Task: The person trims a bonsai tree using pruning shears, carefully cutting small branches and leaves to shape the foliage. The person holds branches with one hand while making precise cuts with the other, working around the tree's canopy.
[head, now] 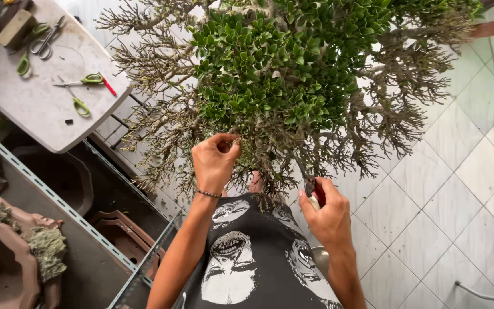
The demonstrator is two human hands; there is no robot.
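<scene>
A live shoot could be nipped by mistake, it is judged, because the bare twigs and the leafy ones are tangled closely where the cutter (314, 193) is held, and its blades are hidden among the twigs; a twig could also be snapped if too much pull were applied by the left hand (215, 162). That hand is pinched shut on a thin twig at the lower edge of the bonsai tree (284, 74), at about seven o'clock from the green mass. The right hand (328, 213) is closed around the cutter with its red-marked handle, at about five o'clock from the foliage; whether the blades are apart or together cannot be told. The tree fills the upper middle of the view: a dense dome of small glossy green leaves is ringed by grey, stripped, finely branched twigs spreading outward on all sides. At ten o'clock, green-handled scissors (81, 82) are laid on a grey table (35, 109); pale floor tiles (458, 171) are seen at three o'clock.
</scene>
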